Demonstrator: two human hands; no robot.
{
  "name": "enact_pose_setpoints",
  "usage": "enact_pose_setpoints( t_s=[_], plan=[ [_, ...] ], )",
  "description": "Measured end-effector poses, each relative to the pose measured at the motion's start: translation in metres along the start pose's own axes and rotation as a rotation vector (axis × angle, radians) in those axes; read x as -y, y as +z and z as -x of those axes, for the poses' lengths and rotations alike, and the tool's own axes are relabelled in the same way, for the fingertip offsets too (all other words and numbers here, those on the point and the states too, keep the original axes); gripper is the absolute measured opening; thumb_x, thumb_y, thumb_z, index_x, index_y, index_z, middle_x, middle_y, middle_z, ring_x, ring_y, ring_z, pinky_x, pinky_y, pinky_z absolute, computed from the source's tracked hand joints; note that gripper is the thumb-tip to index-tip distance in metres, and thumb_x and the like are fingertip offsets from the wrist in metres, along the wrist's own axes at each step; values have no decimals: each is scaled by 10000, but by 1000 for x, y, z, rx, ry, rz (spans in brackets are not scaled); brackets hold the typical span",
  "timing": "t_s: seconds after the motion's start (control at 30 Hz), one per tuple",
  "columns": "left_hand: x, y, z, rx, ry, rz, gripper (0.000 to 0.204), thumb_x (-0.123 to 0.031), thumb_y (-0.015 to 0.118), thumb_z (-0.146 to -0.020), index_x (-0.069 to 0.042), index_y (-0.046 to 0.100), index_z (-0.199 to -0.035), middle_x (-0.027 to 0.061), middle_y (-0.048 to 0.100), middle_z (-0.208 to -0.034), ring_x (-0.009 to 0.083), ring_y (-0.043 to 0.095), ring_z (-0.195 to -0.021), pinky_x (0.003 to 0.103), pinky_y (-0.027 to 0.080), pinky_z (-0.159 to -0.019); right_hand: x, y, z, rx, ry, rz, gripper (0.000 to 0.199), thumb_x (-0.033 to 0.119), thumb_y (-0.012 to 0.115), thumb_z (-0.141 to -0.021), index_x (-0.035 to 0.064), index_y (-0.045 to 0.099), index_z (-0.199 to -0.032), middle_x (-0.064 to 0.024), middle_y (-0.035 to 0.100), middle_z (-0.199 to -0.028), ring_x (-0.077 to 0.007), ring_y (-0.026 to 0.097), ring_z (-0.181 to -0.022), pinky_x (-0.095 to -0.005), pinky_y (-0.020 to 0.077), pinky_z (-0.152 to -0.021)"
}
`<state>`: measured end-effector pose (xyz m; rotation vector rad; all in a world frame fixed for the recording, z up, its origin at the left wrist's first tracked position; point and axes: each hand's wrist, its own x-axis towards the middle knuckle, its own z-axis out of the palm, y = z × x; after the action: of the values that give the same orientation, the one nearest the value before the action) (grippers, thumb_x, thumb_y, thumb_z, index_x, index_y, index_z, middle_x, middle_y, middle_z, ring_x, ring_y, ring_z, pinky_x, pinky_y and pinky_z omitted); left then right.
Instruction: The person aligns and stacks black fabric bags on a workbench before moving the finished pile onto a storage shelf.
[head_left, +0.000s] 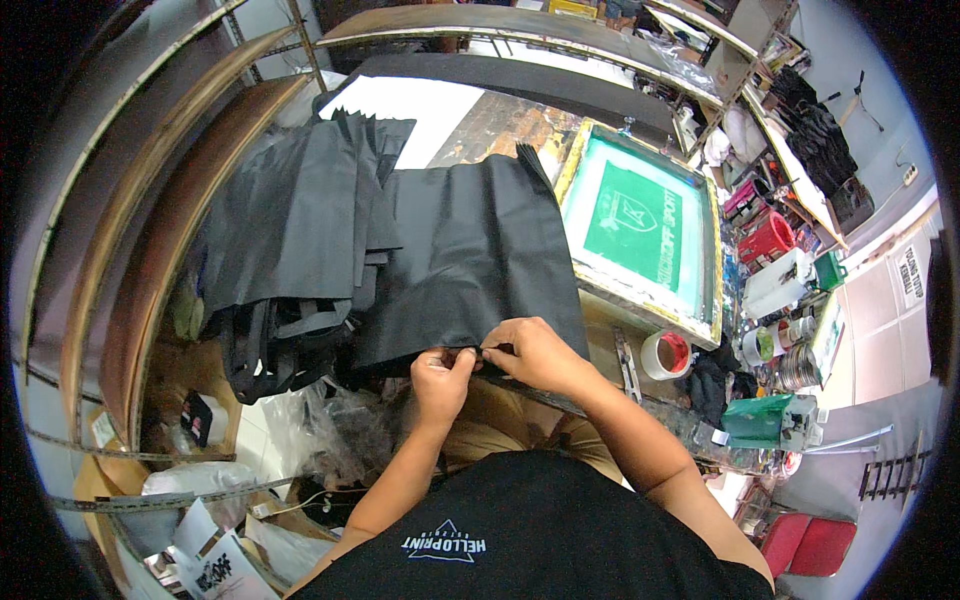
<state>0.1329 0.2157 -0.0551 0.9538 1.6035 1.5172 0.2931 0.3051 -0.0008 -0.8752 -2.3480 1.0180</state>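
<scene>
1. Black fabric pile (285, 215): lies at the left; whether finished or waiting, I cannot tell.
2. Black fabric stack (465, 240): lies before the person, no print showing on top; work at its near edge seems unfinished.
3. Green screen (632, 215): lies right, untouched.
4. Right hand (537, 354): pinches that edge.
5. Left hand (441, 380): pinches just beside.

Screen-printing workshop I'm standing in. Giveaway: framed printing screen (640, 215), green stencil across mesh. Near side of screen, white tub (651, 352), red inside. Right of screen, red bucket (768, 238), crowded cans (795, 367). Left of screen, black fabric pieces (470, 230); farther left, long shelves (195, 205).
</scene>
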Motion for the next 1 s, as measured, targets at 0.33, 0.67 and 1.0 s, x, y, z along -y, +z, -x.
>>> enact_pose_setpoints(
  t_s=[0.33,0.67,1.0],
  plan=[
    [8,-1,6,45,-10,59,194,-119,730,-940,47,720,-838,63,746,-796,106,685,-704,255,537,-664,6,-4,-8,82,202,-19,132,120,787,-794,2,745,-836,-139,733,-817,-303,709,-773,-369,532,-718],
    [0,-12,13,68,-45,94,203,-133,720,-955,56,719,-878,64,757,-835,102,692,-727,247,537,-678,-2,2,-6,122,-1,-72,142,107,706,-888,-6,756,-958,-164,753,-943,-290,730,-890,-376,552,-825],
    [7,-8,10,72,33,73,242,-184,759,-940,41,721,-862,62,736,-767,97,653,-670,266,507,-632,-1,2,-15,211,26,-102,176,145,675,-913,-11,728,-975,-205,730,-950,-381,710,-919,-411,543,-830]
  ],
)
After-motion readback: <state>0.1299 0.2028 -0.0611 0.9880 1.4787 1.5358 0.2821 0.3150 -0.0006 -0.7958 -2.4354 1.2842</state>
